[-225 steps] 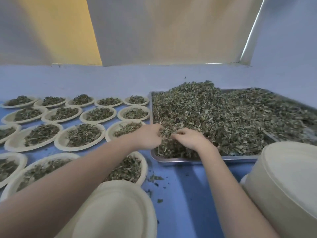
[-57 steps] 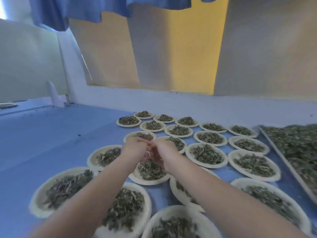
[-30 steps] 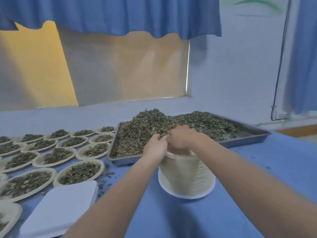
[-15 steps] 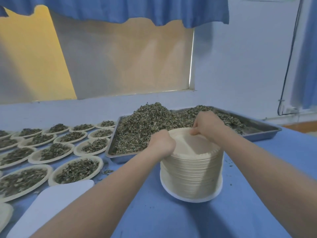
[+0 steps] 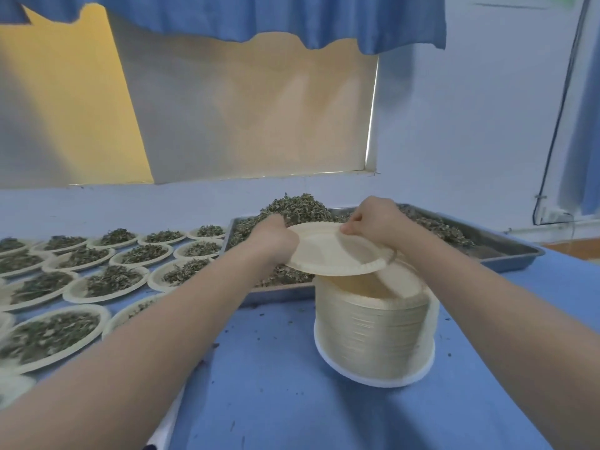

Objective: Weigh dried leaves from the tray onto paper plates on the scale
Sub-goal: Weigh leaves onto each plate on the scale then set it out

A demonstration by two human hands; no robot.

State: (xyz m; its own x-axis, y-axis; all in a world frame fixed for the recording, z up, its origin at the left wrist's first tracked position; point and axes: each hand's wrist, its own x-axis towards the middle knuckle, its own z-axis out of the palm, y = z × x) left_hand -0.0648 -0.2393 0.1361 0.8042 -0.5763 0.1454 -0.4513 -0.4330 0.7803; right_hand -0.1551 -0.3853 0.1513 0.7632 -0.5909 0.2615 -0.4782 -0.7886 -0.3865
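Your blue table [image 5: 292, 401] carries everything, with the metal tray [image 5: 506, 254] at the far side heaped with dried leaves [image 5: 298, 206]. To the left lie rows of filled plates [image 5: 107, 284], each holding its own little pile. Just in front of the tray stands the stack of empty plates [image 5: 373, 336] (tall, leaning a little). Above it you hold one paper plate [image 5: 334, 251], lifted clear of the stack and tilted. Your left hand [image 5: 276, 238] grips its left rim, fingers curled under, while your right hand [image 5: 376, 219] pinches the far right edge.
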